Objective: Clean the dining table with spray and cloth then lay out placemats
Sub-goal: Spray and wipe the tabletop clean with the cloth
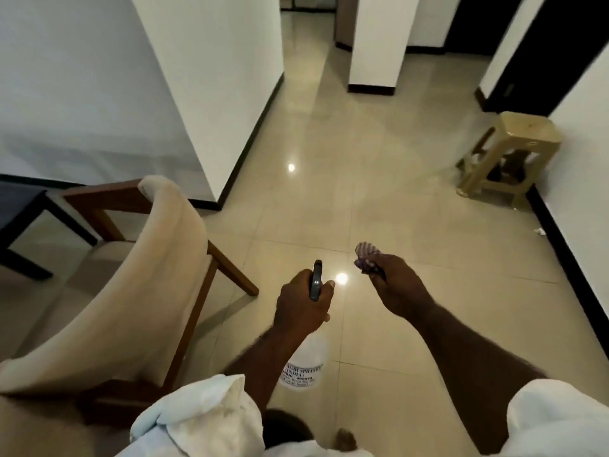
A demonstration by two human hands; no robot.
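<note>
My left hand (pixel 301 300) grips the black trigger head of a white spray bottle (pixel 304 366), whose labelled body hangs below my wrist over the tiled floor. My right hand (pixel 393 283) holds a small bunched purple-and-white cloth (pixel 366 255), which sticks out past my fingers. Both hands are held out in front of me, a little apart. A dark table corner (pixel 19 206) shows at the far left edge. No placemats are in view.
A cream upholstered chair (pixel 138 278) with a wooden frame stands close on my left. A beige plastic stool (pixel 509 153) sits against the right wall. White walls and pillars (pixel 375 41) border glossy beige floor tiles that lead into a corridor ahead.
</note>
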